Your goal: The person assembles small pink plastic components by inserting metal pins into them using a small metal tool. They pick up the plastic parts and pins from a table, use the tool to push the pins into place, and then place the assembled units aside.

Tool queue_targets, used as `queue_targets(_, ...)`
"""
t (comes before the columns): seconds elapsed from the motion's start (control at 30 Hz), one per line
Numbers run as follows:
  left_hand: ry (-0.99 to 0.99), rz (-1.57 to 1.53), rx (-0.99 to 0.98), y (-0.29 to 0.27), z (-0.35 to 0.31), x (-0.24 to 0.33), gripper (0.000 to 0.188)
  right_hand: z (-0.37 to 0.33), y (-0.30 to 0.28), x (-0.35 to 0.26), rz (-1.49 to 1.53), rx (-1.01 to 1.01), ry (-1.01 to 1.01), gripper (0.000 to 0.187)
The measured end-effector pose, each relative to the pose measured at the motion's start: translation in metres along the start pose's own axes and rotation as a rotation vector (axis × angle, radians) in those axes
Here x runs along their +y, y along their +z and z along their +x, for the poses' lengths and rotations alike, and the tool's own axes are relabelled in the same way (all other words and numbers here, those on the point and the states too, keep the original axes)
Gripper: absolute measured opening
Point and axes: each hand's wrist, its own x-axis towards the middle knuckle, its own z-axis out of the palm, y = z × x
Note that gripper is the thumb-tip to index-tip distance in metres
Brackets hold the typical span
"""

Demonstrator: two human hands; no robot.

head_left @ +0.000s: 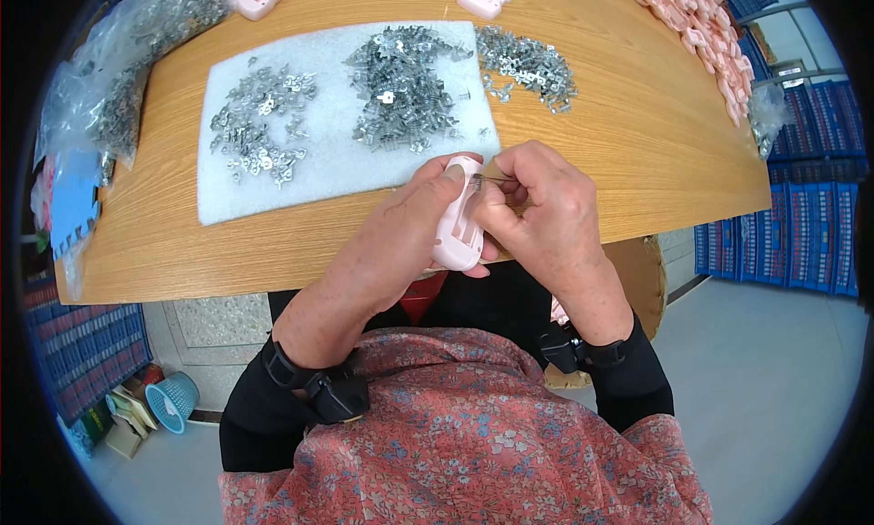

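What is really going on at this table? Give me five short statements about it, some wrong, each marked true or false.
1. The left hand holds a pink case. True.
2. The right hand is away from the case. False: it pinches something thin at the case.
3. Small metal parts lie on a white mat. True.
4. The mat lies on the floor. False: it lies on the wooden table.
5. A clear bag lies at the table's left. True.
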Motion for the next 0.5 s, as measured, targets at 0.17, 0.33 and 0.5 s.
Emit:
queue_targets(0.17,0.011,0.036,-0.002,0.0,0.0,-0.003,0.048,0.002,-0.003,-0.005,-0.027,-0.073,-0.002,0.012)
queue_targets(0.33,-0.015,-0.027,-0.019,-0.003,0.001,-0.002,0.049,0.003,-0.016,-0.003,0.138,-0.092,0.199,0.016)
queue_targets(0.5,-0.005,-0.12,-0.05,-0.005,-0.002,0.001,0.05,-0.003,-0.014,0.001,0.498,-0.219,0.416,0.02)
